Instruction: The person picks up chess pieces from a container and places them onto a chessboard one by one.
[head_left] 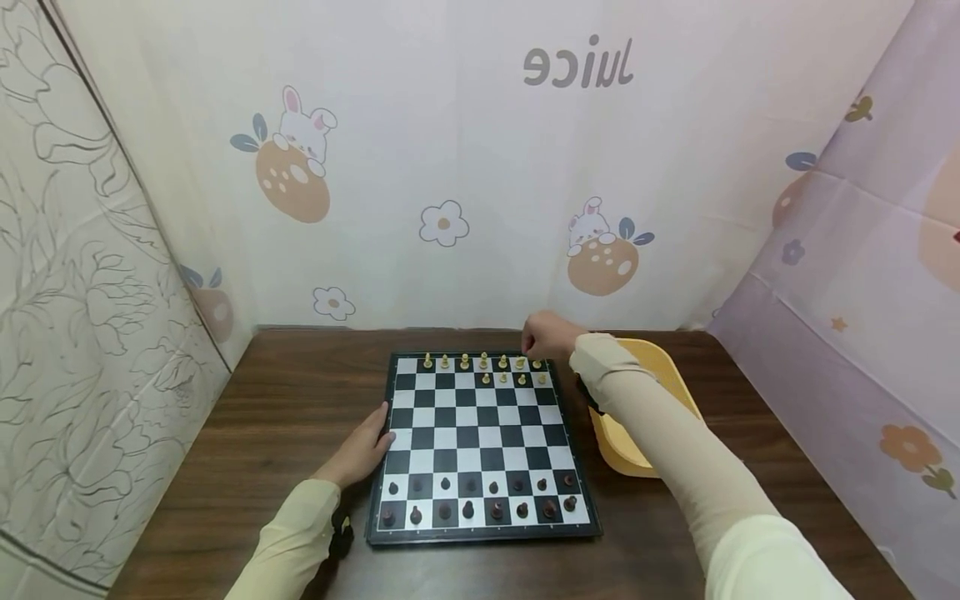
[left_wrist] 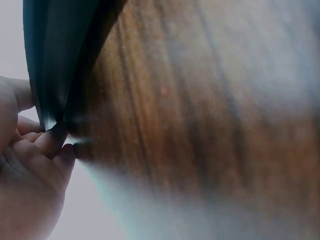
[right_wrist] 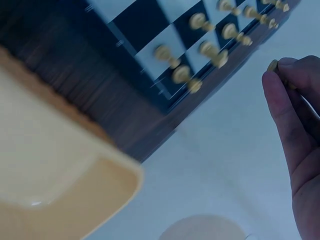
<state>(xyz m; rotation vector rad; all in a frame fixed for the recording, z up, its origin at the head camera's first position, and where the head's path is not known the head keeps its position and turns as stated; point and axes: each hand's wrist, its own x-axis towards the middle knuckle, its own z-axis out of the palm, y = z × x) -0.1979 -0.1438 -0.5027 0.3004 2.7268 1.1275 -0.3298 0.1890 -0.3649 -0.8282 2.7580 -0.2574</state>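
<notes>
A black-and-white chessboard (head_left: 467, 437) lies on the table. At its left edge my left hand (head_left: 358, 450) holds the board's side, and in the left wrist view the fingers (left_wrist: 52, 142) and thumb lie around that dark edge. My right hand (head_left: 551, 335) is over the board's far right corner. Between thumb and fingertips it pinches a small pale yellow chess piece (right_wrist: 273, 65), mostly hidden by the fingers. Pale yellow pieces (head_left: 483, 361) stand along the far row, with several pawns (head_left: 503, 378) before them at the right. Dark pieces (head_left: 497, 510) fill the two near rows.
To the right of the board sits a yellow plastic basket (head_left: 621, 446), with my right forearm crossing above it. The brown wooden table (head_left: 300, 392) ends at a patterned curtain (head_left: 390, 275) behind, with more curtain on both sides.
</notes>
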